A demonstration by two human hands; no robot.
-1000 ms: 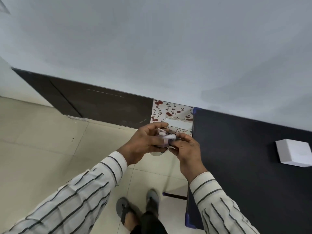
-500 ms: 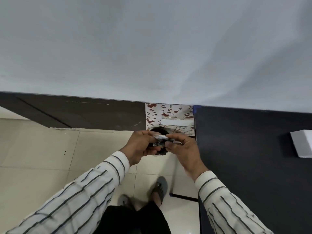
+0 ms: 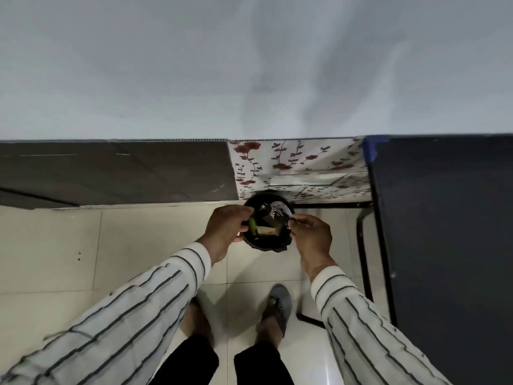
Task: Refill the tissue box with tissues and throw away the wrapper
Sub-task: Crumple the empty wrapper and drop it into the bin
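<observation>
Left hand point(image 3: 226, 232) hangs at the near-left rim of the black waste bin point(image 3: 256, 243), fingers curled loosely, nothing clearly pinched in them; whether they touch the rim, cannot tell. The bin stands on pale floor tiles against a flower-patterned panel point(image 3: 294, 162), already holding scraps: something green, a tan card-like piece, a dark packet. The wrapper point(image 3: 279, 212), a crumpled silvery-white wad, sits over the far-right part of the bin mouth, just left of the right hand point(image 3: 311, 234), whose fingertips point(image 3: 293, 219) are pinched together at its edge; whether they grip it or have just let go is unclear. The two hands are apart, one each side of the opening. Step in hand, by my reading: the drop. Done well, the release happens squarely over the mouth, low, so the light film cannot drift onto the tiles. The wad is too crushed for a firm long axis; it seems stretched roughly left-to-right, pointing toward the right fingers. Tissue box not in view; black table point(image 3: 444, 218) far right.
</observation>
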